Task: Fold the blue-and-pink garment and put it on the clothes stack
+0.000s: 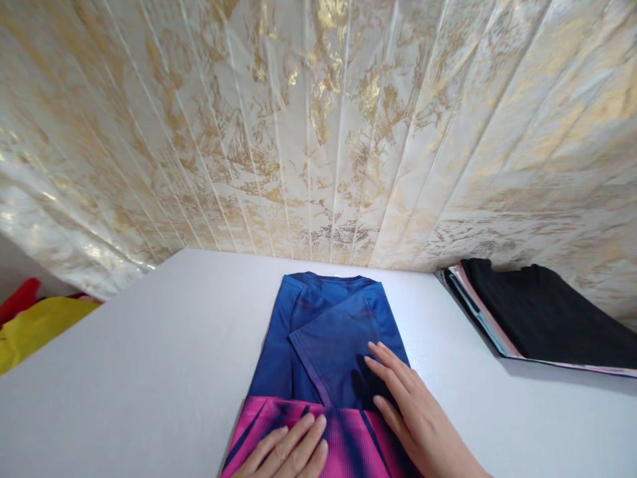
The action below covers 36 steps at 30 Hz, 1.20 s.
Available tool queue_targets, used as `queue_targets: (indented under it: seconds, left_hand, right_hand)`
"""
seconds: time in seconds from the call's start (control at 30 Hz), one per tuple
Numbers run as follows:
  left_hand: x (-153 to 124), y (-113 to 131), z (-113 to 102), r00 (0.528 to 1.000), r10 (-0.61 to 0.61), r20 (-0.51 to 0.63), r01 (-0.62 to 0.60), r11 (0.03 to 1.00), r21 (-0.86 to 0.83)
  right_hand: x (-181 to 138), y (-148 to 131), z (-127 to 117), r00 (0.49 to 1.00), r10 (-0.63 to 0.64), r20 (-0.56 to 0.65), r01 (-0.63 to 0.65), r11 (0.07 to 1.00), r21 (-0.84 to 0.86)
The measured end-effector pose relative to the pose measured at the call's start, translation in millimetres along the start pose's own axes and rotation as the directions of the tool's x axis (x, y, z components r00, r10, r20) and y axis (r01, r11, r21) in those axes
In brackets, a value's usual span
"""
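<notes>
A blue and pink shirt [318, 332] lies on the white table [149, 358], its sides folded in toward the middle and its collar toward the wall. My left hand [288, 451] rests flat on the pink lower part, fingers together. My right hand [408, 405] lies flat on the blue folded sleeve at the right, fingers spread and pointing up-left. Neither hand grips the cloth.
A stack of folded clothes [537, 312] with a black one on top sits at the table's back right. Yellow and red cloth [34, 325] lies beyond the table's left edge. A gold-and-white panelled wall [318, 133] stands right behind the table.
</notes>
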<state>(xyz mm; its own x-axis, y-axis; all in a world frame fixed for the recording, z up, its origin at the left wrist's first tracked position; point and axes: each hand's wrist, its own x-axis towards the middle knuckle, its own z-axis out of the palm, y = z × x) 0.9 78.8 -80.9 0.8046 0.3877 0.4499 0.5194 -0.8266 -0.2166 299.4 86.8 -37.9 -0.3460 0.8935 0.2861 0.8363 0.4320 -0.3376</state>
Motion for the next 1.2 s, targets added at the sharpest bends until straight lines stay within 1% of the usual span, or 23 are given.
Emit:
queue_targets:
  seconds: [0.07,0.13,0.2,0.27,0.37,0.43,0.53,0.7,0.77,0.87,0.93,1.07,1.2]
  left_hand:
    - [-2,-7,-8,0.998,-0.056,0.024,0.056,0.998,0.003]
    - [1,-15,-18,0.983,-0.166,0.075,0.169,0.985,-0.036]
    - [10,-22,-29,0.95,-0.289,0.115,0.301,0.948,-0.107]
    - [24,-26,-36,0.914,-0.365,0.177,0.396,0.898,-0.193]
    - [44,-27,-41,0.876,-0.384,0.293,0.468,0.825,-0.317]
    - [51,-27,-41,0.855,-0.385,0.347,0.501,0.785,-0.365]
    - [49,-30,-42,0.853,-0.368,0.369,0.507,0.75,-0.424]
    - [38,-39,-45,0.869,-0.313,0.383,0.479,0.723,-0.498]
    - [36,-42,-46,0.873,-0.303,0.382,0.47,0.732,-0.493]
    - [34,-48,-46,0.871,-0.326,0.368,0.475,0.751,-0.458]
    - [32,-54,-46,0.863,-0.328,0.385,0.483,0.759,-0.436]
    - [24,-68,-51,0.853,-0.296,0.431,0.479,0.772,-0.418]
    - [18,-76,-58,0.845,-0.284,0.454,0.488,0.757,-0.435]
  right_hand:
    - [-2,-10,-9,0.999,0.012,0.052,-0.017,0.996,0.085]
    - [0,-24,-16,0.993,0.008,0.12,-0.029,0.984,0.176]
    - [8,-39,-17,0.987,-0.01,0.161,-0.03,0.969,0.244]
    - [18,-52,-14,0.985,-0.011,0.174,-0.036,0.963,0.268]
    - [31,-63,-5,0.979,0.024,0.2,-0.074,0.966,0.247]
    - [35,-66,1,0.973,0.043,0.227,-0.099,0.966,0.239]
    - [35,-66,6,0.964,0.029,0.265,-0.101,0.96,0.262]
    - [35,-63,6,0.941,-0.073,0.332,-0.041,0.945,0.324]
    - [38,-63,4,0.938,-0.08,0.337,-0.039,0.943,0.331]
    - [44,-64,1,0.938,-0.08,0.337,-0.046,0.936,0.349]
    - [48,-66,-1,0.936,-0.076,0.344,-0.056,0.931,0.36]
    - [52,-67,-1,0.931,-0.063,0.359,-0.07,0.935,0.347]
    - [54,-67,-2,0.921,-0.057,0.385,-0.087,0.934,0.347]
